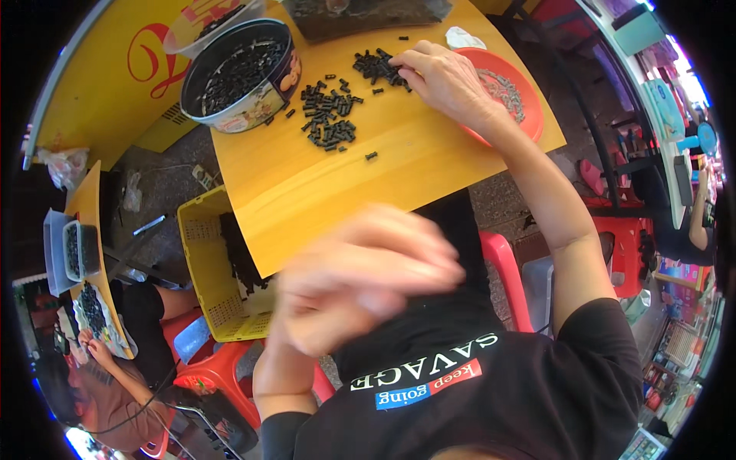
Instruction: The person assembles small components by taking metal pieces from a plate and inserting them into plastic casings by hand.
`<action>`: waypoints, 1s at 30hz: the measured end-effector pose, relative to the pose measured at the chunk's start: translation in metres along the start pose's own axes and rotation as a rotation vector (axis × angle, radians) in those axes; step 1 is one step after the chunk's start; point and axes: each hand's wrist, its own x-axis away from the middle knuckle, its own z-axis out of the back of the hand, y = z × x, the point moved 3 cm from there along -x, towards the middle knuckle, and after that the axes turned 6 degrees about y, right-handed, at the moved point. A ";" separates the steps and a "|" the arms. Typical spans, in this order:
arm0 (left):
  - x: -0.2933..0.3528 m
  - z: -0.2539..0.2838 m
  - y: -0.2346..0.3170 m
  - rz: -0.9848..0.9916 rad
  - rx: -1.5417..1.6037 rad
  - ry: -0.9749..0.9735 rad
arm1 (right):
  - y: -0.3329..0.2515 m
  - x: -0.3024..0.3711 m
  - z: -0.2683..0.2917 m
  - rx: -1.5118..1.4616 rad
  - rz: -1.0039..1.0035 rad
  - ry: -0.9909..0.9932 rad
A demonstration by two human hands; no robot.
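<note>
My right hand (446, 83) reaches over the yellow wooden table, thumb and forefinger closed on a small black part at the right edge of a pile of small black parts (373, 66). Beneath that wrist lies a red plate (534, 115) holding many small silvery pieces (506, 96). My left hand (364, 280), raised before my chest near the table's front edge, is smeared by motion. Its fingers look curled, but whether they hold anything is hidden by the blur. A second, larger pile of black parts (330, 115) sits left of the first, with loose ones scattered around.
A round tin (245, 116) full of black parts stands at the table's left edge, beside a clear tub (222, 27). A dark bin (368, 19) is at the back. On the floor stands a yellow crate (201, 268). Another person (115, 383) works at far left.
</note>
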 end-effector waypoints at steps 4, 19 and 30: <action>-0.030 -0.076 -0.002 -0.105 0.518 -0.267 | -0.002 0.003 -0.007 0.078 0.028 -0.036; -0.033 -0.108 0.009 0.006 0.994 -0.363 | -0.011 0.011 -0.014 0.037 0.086 -0.094; -0.042 -0.098 0.023 0.222 1.077 -0.422 | -0.002 0.014 0.009 0.025 0.021 -0.081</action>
